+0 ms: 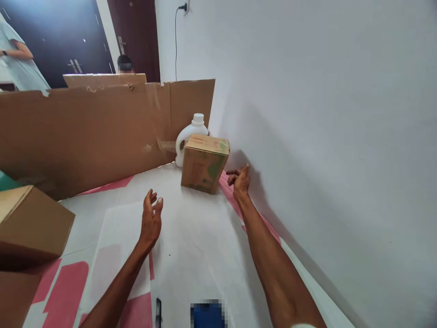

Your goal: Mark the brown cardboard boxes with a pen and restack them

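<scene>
A small taped cardboard box (201, 168) with green print stands on the white sheet (191, 228), close to the wall. Right behind it, partly hidden, is a white plastic jug (186, 133) with a handle and a screw cap. My right hand (241, 180) is just right of the box, fingers apart, with a gap between them. To the left and nearer to me, my left hand (151, 217) hovers over the sheet with its fingers loosely spread. Neither hand holds anything.
A tall cardboard panel (102, 136) stands across the back. At the left is an open cardboard box (37, 223). The white wall (324, 136) bounds the right side. A black pen (158, 312) and a blurred blue object (208, 314) lie in front. A person (20, 54) stands behind the panel.
</scene>
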The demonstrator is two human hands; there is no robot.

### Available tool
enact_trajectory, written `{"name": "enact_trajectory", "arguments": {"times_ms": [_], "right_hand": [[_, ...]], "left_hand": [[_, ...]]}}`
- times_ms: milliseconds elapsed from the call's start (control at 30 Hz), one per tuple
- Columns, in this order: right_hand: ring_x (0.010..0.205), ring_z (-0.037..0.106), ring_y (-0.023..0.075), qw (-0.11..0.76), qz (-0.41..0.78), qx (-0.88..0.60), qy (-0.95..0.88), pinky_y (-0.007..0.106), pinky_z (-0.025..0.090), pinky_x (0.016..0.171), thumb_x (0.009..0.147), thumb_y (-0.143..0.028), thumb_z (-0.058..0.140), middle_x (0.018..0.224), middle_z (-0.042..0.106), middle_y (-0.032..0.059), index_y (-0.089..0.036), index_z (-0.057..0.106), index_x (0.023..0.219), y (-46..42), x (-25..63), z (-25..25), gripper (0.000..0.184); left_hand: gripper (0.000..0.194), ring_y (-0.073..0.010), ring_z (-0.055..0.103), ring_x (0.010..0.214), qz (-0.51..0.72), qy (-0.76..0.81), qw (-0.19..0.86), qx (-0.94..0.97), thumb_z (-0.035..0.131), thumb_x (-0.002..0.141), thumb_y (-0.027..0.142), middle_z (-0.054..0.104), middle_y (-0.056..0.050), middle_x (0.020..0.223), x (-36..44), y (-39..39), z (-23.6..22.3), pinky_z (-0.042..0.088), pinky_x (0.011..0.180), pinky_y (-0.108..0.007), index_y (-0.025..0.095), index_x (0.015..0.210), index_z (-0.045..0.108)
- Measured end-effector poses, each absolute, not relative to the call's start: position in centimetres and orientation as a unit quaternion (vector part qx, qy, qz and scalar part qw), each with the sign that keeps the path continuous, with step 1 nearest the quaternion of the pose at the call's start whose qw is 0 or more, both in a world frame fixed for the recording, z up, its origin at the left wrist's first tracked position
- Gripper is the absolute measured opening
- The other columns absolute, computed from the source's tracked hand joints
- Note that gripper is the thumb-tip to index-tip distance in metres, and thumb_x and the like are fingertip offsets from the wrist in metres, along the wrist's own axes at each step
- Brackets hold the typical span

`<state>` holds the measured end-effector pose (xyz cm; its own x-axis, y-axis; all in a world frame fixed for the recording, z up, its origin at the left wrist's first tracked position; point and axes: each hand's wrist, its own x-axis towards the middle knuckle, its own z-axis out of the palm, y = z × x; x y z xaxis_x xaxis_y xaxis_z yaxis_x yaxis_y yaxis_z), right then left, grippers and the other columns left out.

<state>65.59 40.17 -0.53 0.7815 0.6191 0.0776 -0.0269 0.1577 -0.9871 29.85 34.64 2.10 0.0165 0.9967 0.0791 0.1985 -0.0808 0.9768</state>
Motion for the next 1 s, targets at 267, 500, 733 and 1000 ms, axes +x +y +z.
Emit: {"name": "enact_trajectory", "arguments": {"times_ms": [267, 500, 733, 1000], "right_hand": [[0.099, 0.076, 0.0267, 0.711, 0.253, -0.628, -0.192, 0.039, 0.060, 0.077, 0.098, -0.088, 0.023, 0.114, 0.081, 0.0140, -0.024, 0.076, 0.113, 39.5, 64.6, -0.7, 0.084], [0.133, 0.067, 0.0334, 0.664, 0.326, -0.614, -0.274, 0.051, 0.058, 0.104, 0.095, -0.091, 0.034, 0.145, 0.072, 0.0154, -0.021, 0.071, 0.137, 36.8, 54.9, -0.5, 0.090], [0.134, 0.062, 0.0326, 0.630, 0.370, -0.552, -0.401, 0.052, 0.052, 0.112, 0.095, -0.089, 0.040, 0.145, 0.068, 0.0164, -0.021, 0.069, 0.135, 28.4, 40.3, 1.3, 0.084], [0.158, 0.039, 0.0308, 0.576, 0.400, -0.550, -0.454, 0.057, 0.022, 0.135, 0.105, -0.073, 0.044, 0.165, 0.050, 0.0125, -0.028, 0.054, 0.156, 11.7, 22.4, 3.3, 0.069]], "left_hand": [[0.085, -0.0349, 0.038, 0.164, 0.425, 0.450, 0.469, 0.630, 0.048, 0.105, 0.069, 0.035, -0.025, 0.175, 37.0, 38.6, 0.6, 0.032, 0.133, -0.056, 0.017, 0.169, 0.031], [0.090, -0.0353, 0.018, 0.171, 0.404, 0.452, 0.494, 0.623, 0.052, 0.105, 0.067, 0.023, -0.024, 0.181, 39.4, 38.5, 2.4, 0.017, 0.138, -0.054, 0.013, 0.172, 0.025], [0.086, -0.0325, 0.028, 0.168, 0.487, 0.490, 0.407, 0.598, 0.046, 0.103, 0.076, 0.031, -0.018, 0.179, 25.3, 29.7, 4.8, 0.020, 0.139, -0.050, 0.020, 0.168, 0.037], [0.083, -0.0359, 0.027, 0.169, 0.481, 0.635, 0.317, 0.515, 0.045, 0.104, 0.074, 0.037, -0.018, 0.176, 7.9, 12.5, 3.9, 0.022, 0.138, -0.058, 0.020, 0.166, 0.040]]}}
